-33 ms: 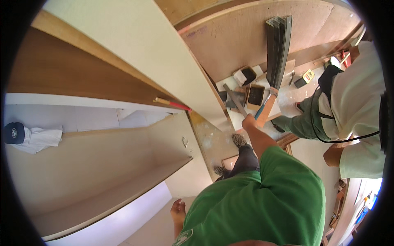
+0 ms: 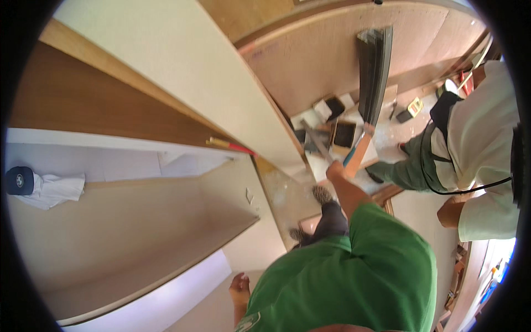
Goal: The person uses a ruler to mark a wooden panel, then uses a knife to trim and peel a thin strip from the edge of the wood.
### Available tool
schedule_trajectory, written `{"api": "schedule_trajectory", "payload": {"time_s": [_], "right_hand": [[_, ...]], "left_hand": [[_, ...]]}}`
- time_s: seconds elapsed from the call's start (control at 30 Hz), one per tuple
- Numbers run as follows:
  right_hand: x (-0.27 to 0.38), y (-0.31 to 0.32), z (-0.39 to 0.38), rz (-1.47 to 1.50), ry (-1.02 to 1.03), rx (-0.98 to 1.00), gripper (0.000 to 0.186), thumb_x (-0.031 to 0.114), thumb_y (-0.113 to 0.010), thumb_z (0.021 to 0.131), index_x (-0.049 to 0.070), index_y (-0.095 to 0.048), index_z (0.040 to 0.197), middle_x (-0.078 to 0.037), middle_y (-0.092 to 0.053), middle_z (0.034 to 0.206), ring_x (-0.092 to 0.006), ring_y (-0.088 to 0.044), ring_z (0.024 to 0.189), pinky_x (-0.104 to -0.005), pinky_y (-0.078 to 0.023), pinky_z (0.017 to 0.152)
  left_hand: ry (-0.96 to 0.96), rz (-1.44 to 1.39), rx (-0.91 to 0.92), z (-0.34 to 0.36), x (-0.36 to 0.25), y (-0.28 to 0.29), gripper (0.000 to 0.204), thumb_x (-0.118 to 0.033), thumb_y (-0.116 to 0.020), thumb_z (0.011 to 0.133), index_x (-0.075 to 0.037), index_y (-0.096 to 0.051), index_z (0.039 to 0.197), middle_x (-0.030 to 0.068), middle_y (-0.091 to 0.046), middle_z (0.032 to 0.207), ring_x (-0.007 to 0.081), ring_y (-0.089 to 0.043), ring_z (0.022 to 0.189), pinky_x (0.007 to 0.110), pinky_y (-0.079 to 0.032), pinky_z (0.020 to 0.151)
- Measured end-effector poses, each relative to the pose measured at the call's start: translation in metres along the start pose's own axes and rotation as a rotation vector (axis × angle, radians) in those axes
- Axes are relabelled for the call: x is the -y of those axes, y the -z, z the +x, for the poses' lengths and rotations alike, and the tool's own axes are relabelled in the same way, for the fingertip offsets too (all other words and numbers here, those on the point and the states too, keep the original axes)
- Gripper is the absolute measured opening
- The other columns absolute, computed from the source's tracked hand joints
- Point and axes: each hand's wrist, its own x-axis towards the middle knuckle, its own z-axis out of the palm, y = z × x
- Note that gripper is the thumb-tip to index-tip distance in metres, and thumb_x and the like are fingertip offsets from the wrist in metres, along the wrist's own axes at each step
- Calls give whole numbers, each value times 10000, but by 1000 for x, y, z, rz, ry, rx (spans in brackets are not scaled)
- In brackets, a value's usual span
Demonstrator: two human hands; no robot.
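My right hand (image 2: 335, 170) reaches forward with its fingers closed round the near end of a long, flat grey strip (image 2: 316, 137). Just beside the fist is a blue-handled tool (image 2: 352, 155); its other end meets an orange-brown strip (image 2: 362, 153), and whether my fingers touch the handle cannot be made out. Down at the lower middle, my left hand (image 2: 240, 288) hangs by my side, fingers loosely curled, nothing visible in it. Nearest to it is a pale cabinet carcass (image 2: 251, 246).
Dark profiles (image 2: 376, 74) lean on the wooden panel at the back. Open boxes (image 2: 344, 134) and a yellow-black can (image 2: 410, 110) stand on the floor. A co-worker (image 2: 475, 138) is close at right. A red-handled brush-like tool (image 2: 229, 145) and a cap (image 2: 20, 181) lie left.
The floor things and my right hand have shifted slightly downward in the picture together. Both hands keep the same posture.
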Motion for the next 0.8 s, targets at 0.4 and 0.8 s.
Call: {"api": "schedule_trajectory", "payload": {"time_s": [0.4,0.8], "right_hand": [[35,217,14,724,397,-970,344,310,-614,1015,-28,-663,1056,-219,-681,900,-351,-666,853,-447,-520,797],[239,574,55,36,693,-690,447,470,-724,891,61,-639,1049,-159,-643,973,-248,-609,887,-362,-479,752]], "left_hand": [[-105,-222,11,48,-23,-47,236,-142,-693,969,13,-703,1147,69,-714,772,115,-676,723,253,-538,681],[-193,-115,-139,37,-27,-80,325,-315,-681,969,-54,-720,1159,147,-735,839,241,-709,744,348,-563,713]]}}
